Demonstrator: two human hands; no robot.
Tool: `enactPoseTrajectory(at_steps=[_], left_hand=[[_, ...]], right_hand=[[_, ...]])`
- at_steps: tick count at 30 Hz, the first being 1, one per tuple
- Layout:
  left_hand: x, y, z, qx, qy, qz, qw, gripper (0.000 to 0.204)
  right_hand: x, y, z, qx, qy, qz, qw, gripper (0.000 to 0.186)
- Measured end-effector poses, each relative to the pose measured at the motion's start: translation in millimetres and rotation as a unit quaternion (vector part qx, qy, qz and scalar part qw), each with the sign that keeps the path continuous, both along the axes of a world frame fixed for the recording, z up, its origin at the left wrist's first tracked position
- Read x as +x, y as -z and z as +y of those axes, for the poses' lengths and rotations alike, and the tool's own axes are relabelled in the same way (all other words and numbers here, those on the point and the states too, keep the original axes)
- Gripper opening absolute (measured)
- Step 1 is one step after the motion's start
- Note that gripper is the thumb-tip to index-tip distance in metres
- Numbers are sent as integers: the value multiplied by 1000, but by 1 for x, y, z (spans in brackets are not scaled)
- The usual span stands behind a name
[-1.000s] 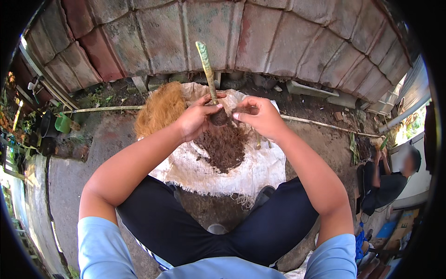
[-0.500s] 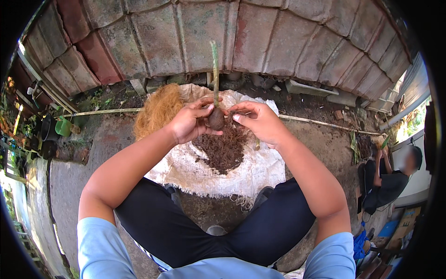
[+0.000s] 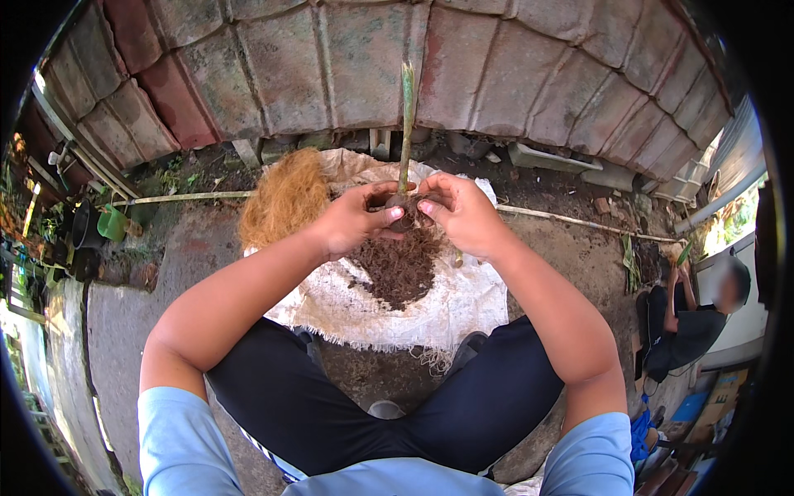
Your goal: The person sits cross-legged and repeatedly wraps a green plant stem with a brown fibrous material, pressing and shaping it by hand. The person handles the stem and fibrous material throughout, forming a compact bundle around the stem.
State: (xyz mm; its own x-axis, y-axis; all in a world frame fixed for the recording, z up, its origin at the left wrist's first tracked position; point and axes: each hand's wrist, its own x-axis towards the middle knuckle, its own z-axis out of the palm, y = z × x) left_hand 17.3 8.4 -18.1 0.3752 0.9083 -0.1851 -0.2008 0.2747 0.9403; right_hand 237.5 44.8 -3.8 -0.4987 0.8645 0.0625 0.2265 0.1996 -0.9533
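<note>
A thin green plant stem (image 3: 406,124) stands upright between my hands, its base packed in a dark clump of soil. My left hand (image 3: 354,219) grips the clump from the left with the thumb on top. My right hand (image 3: 460,211) presses it from the right, fingertips curled on the root ball. Below them a pile of dark brown soil (image 3: 403,269) lies on a white woven sack (image 3: 422,310) spread on the ground. A heap of orange-brown coconut fibre (image 3: 285,198) sits on the sack's left side.
A brick wall (image 3: 347,58) rises just behind the sack. A long pale pole (image 3: 178,197) lies along its base. Green and black pots (image 3: 99,225) stand at the far left. Another person (image 3: 691,318) sits at the right edge. My dark-trousered legs flank the sack.
The stem has gone from leaning left to standing upright. Both hands have closed in tighter around the soil clump at its base.
</note>
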Motion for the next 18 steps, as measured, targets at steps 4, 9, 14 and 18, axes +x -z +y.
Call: enactPoseTrajectory(at_steps=[4,9,14,18], left_hand=[[-4,3,-3,22,35,-47,998,54],[-3,-8,-4,5,51,-1,999,53],[-3,-5,-3,43,77,24,996,55],[-5,-2,-1,42,91,26,995,52]], right_hand=[[-2,3,4,-9,-3,-10,1000,17],[1,-1,5,-60,-7,32,998,22],[5,-8,4,-107,-26,57,992,21],[4,-11,0,-133,-37,69,988,18]])
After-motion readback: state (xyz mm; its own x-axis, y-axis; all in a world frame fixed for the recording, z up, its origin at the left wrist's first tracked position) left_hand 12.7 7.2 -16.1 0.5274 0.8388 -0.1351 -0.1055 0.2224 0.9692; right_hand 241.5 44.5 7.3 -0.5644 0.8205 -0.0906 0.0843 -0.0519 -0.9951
